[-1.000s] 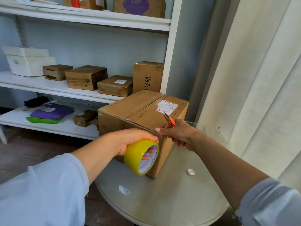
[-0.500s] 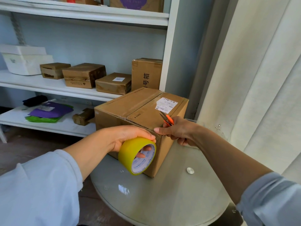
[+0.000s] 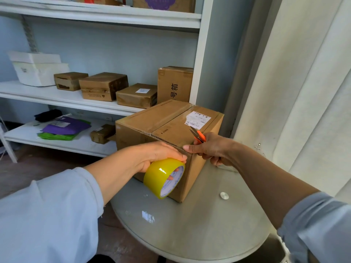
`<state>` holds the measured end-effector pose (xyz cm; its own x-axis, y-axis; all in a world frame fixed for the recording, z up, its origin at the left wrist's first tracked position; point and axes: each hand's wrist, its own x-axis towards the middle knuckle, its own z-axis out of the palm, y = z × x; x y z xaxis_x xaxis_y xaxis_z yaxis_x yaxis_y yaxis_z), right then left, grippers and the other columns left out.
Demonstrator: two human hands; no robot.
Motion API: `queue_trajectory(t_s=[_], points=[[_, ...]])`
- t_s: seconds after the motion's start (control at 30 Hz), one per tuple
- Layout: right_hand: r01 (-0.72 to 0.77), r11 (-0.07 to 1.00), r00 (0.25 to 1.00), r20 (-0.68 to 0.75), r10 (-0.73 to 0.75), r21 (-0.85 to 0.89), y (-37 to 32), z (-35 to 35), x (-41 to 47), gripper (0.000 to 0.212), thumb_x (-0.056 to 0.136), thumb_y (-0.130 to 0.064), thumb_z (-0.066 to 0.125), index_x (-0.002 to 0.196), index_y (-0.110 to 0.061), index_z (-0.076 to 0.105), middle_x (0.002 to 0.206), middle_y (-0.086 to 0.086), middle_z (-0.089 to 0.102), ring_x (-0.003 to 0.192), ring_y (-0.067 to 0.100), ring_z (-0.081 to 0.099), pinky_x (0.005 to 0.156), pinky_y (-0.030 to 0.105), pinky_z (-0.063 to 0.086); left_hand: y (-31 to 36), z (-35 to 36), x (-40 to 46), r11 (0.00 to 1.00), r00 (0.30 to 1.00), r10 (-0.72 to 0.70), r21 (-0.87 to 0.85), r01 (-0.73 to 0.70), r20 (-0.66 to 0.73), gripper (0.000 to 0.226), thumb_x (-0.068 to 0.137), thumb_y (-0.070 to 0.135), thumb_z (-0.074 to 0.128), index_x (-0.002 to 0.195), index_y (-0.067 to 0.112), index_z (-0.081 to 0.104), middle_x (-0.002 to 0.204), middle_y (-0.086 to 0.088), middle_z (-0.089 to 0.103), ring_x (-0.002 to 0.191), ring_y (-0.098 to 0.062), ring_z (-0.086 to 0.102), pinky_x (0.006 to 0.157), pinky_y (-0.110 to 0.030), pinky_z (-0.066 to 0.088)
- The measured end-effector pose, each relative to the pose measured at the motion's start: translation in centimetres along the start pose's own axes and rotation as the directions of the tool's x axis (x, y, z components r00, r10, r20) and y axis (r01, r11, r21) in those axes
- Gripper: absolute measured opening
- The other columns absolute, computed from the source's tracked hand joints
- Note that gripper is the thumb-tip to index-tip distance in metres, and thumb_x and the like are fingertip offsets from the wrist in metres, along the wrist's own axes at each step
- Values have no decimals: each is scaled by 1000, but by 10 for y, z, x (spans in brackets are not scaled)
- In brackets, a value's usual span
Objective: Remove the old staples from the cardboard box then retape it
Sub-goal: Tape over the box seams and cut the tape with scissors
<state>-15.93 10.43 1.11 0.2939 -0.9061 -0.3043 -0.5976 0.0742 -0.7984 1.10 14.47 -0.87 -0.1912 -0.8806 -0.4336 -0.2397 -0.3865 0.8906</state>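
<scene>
One brown cardboard box (image 3: pixel 167 130) sits on one round glass table (image 3: pixel 199 230). The left hand (image 3: pixel 155 154) grips one yellow tape roll (image 3: pixel 163 178) against it; the right hand (image 3: pixel 212 149) clasps one pair of orange-handled snips (image 3: pixel 198 135) at its near top corner.

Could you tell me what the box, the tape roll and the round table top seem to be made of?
Box: brown corrugated cardboard, matte, creased flaps. Tape roll: glossy yellowish plastic film, showing a bright glare. Table top: probably glass, smooth and reflective.

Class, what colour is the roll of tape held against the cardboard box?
Yellow: the tape roll, seen in the head view, with a white printed core.
</scene>
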Motion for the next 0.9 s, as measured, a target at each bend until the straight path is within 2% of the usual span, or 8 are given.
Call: queue_trajectory(t_s=[0.13, 0.4, 0.47, 0.57, 0.63, 0.77, 0.9], points=[[-8, 1000, 1000, 17, 8, -16, -2, -1, 1, 35, 78, -35, 76, 73, -16, 47, 58, -1, 40, 48, 10, 31, 40, 20, 25, 1, -5, 2, 1000, 1000, -8, 25, 8, 20, 8, 82, 17, 71, 81, 10, 67, 77, -14, 63, 77, -21, 62, 57, -35, 58], [20, 999, 999, 31, -21, 29, 2, -2, 1, 33, 81, -32, 74, 72, -16, 46, 58, -1, 40, 45, 8, 29, 38, 18, 22, -4, -1, 6, 1000, 999, 27, -5, -27, -30, 6, 79, 15, 74, 79, 11, 69, 69, -11, 65, 69, -21, 63, 51, -32, 58], [18, 996, 993, 113, -28, 86, 5, -9, -6, 31, 82, -35, 72, 76, -15, 49, 62, -2, 43, 48, 6, 29, 40, 16, 21, -6, 0, 5, 999, 998, 29, -38, -31, -51, 7, 80, 16, 74, 78, 11, 69, 66, -10, 66, 68, -20, 63, 52, -32, 58], [-62, 990, 967, 252, 29, 124, 11, -22, -20, 41, 72, -49, 71, 84, -14, 55, 66, -2, 47, 51, 5, 30, 41, 14, 20, -8, 0, 6, 997, 1000, 9, -79, -11, -23, 8, 82, 19, 72, 79, 13, 67, 68, -8, 64, 67, -17, 62, 56, -32, 58], [-123, 985, 945, 318, 79, 120, 17, -26, -29, 45, 75, -55, 63, 92, -13, 61, 67, -2, 49, 51, 5, 32, 40, 13, 22, -9, -2, 6, 994, 1000, -2, -109, 4, 16, 10, 83, 20, 70, 78, 13, 65, 67, -8, 63, 67, -15, 61, 58, -32, 58], [-222, 962, 900, 413, 140, 157, 27, -26, -36, 45, 96, -46, 43, 108, -8, 62, 67, -1, 49, 50, 5, 37, 37, 12, 27, -11, -5, 8, 992, 999, 5, -130, 1, 45, 9, 82, 21, 71, 81, 13, 66, 68, -8, 64, 67, -15, 63, 61, -33, 59], [-250, 957, 870, 468, 155, 148, 30, -23, -36, 43, 93, -44, 46, 108, -7, 62, 67, -1, 49, 50, 5, 37, 37, 12, 28, -13, -6, 9, 989, 998, 9, -145, -1, 57, 8, 80, 21, 72, 80, 14, 67, 70, -8, 65, 65, -14, 63, 62, -34, 59]])
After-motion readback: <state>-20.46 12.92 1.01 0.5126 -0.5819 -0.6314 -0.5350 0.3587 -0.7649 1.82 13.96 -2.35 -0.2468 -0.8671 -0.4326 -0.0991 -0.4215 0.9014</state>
